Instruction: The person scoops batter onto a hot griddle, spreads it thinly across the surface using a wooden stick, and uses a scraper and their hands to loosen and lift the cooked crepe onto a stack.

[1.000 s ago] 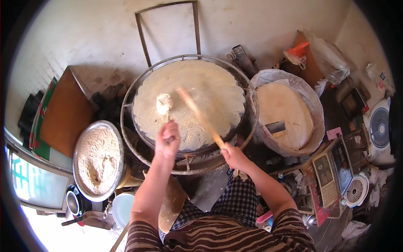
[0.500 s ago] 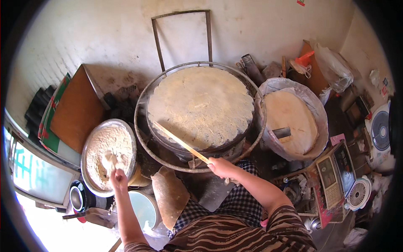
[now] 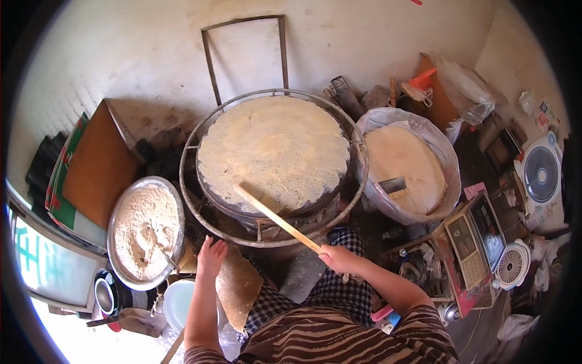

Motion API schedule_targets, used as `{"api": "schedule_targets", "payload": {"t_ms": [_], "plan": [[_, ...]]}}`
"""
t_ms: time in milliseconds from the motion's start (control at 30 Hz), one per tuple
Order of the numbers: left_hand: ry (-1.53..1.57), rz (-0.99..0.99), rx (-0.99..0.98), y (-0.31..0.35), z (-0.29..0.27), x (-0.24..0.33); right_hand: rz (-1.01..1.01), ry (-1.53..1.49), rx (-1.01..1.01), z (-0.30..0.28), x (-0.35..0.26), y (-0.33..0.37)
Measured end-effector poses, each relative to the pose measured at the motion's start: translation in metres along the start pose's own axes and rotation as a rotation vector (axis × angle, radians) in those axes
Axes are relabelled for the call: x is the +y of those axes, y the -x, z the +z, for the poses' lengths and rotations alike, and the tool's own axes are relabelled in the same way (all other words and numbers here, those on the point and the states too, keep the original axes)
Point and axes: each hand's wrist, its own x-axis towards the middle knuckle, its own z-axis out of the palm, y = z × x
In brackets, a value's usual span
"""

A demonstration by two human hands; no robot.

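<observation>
The right hand holds a wooden stick; the left hand holds nothing
The stick's tip is over the front of a pale sheet on a round pan; the left hand (fingers held out) is near the metal ring, and a spoon sits in the dough bowl

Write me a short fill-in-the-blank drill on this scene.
1. The stick in the right hand is made of ____.
2. The left hand holds ____.
3. The bowl with the spoon in it is on the person's ____ side.
4. The basin holding flat bread is on the person's ____ side.

Missing words: wood; nothing; left; right.
</observation>
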Motion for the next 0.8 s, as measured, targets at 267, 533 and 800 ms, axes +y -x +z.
{"api": "schedule_targets", "payload": {"t_ms": [267,533,800], "plan": [[0.048,0.015,0.086,-0.068,0.017,-0.013,-0.018,-0.04,0.387,-0.009,0.098,0.087],[0.05,0.063,0.108,-0.045,0.037,-0.055,0.148,0.427,0.466,-0.027,0.085,0.073],[-0.349,-0.257,-0.202,0.037,0.087,-0.12,-0.27,-0.04,0.429,0.018,0.065,0.003]]}}
